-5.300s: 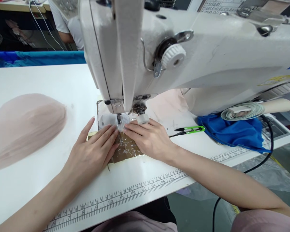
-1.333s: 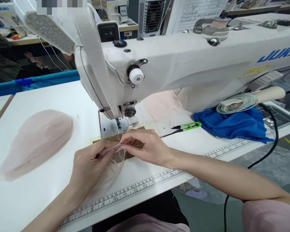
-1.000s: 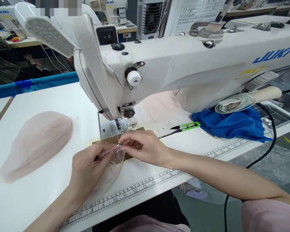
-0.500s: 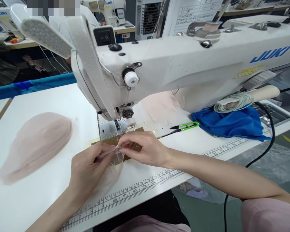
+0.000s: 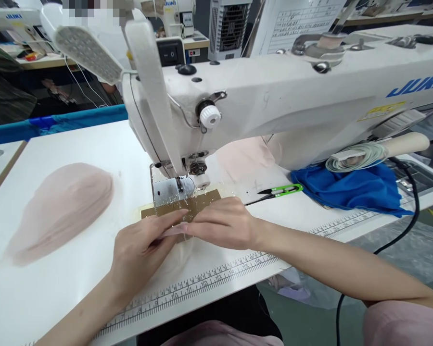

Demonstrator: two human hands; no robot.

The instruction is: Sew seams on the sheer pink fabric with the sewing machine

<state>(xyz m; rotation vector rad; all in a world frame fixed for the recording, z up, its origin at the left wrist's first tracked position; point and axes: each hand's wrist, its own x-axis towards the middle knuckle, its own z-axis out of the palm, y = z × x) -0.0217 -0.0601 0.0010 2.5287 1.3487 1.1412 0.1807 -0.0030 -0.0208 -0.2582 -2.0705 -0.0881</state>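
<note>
I sit at a white sewing machine on a white table. My left hand and my right hand meet just in front of the presser foot. Both pinch a small, sheer, pale pink piece of fabric between their fingertips and hold it low over a brown taped plate. The fabric's lower part trails toward the ruler strip along the table's front edge.
A pile of pale pink mesh pieces lies at the left. Green thread snips lie right of the needle, beside a blue cloth. More pink fabric sits behind the needle. A black cable hangs off the right edge.
Earlier both hands lay flat at the presser foot. Since then they have lifted the sheer piece and pinched it; now they have lowered it toward the table with fingers flatter.
</note>
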